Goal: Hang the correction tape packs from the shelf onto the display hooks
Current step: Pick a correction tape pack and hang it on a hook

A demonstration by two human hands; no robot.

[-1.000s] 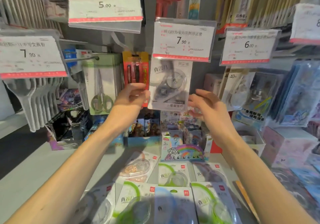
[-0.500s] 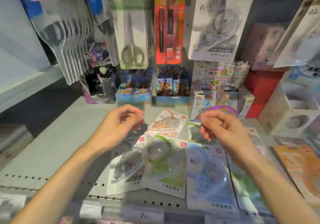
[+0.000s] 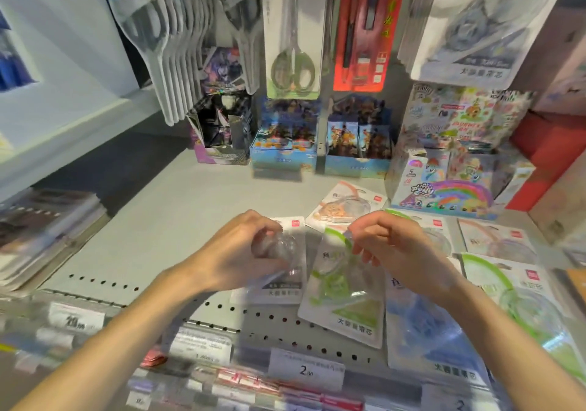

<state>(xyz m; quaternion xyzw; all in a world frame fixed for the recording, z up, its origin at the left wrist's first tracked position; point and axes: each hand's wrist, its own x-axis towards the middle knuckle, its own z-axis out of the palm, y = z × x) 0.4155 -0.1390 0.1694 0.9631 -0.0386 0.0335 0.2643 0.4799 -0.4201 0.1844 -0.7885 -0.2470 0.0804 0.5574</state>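
Observation:
Several correction tape packs lie flat on the grey shelf (image 3: 177, 220). My left hand (image 3: 234, 258) curls over the clear blister of a grey pack (image 3: 285, 287) and grips it. My right hand (image 3: 402, 252) pinches the top edge of a green pack (image 3: 345, 302), which sits tilted over its neighbours. A blue pack (image 3: 425, 334) lies under my right wrist, and an orange pack (image 3: 345, 204) lies further back. More green and orange packs spread out to the right. One grey pack (image 3: 475, 30) hangs on a hook at the upper right.
A scissors pack (image 3: 291, 45) and a red pen pack (image 3: 364, 30) hang above the shelf. Card boxes (image 3: 285, 144) and a rainbow pony box (image 3: 450, 188) line the back. Notebooks (image 3: 41, 229) are stacked at the left. Price labels (image 3: 304, 369) run along the front edge.
Both hands have come down from the hanging grey pack to the shelf. The left now grips a grey pack and the right pinches a green one. The view has tilted downward.

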